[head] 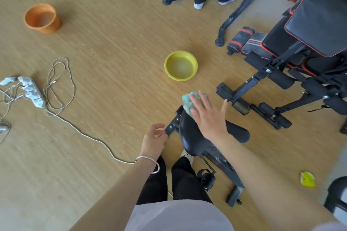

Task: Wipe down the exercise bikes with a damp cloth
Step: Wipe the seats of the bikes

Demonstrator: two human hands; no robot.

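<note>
- Under the right hand [208, 116], at the far left edge of the black saddle [191, 137], sits the teal cloth [187, 100], bunched and partly overhanging the edge on the side toward the yellow basin [180, 79].
- That hand's grip is released. The fingers lie straight and spread over the cloth, the thumb splays out to the right, and the palm presses down; nothing is pinched.
- Seen from the head camera, the saddle's visible long run goes from the cloth back toward the person's feet and narrows at the near end. A black lobe also shows to the right of the wrist. It is probably the same saddle, though the hand hides the join.
- Most of the bare saddle lies nearer the body than the cloth, with some to the right, so the next stroke probably wants a pull back along that axis rather than a push outward.
- Just left of the saddle, the left hand [153, 140] hovers above the floor near the bike's frame bracket [173, 125]. Its fingers are loosely curled and hold nothing.
- It is apart from the cloth, so the right hand is plainly the one placed to wipe. The left could steady the frame if the saddle swivels.
</note>
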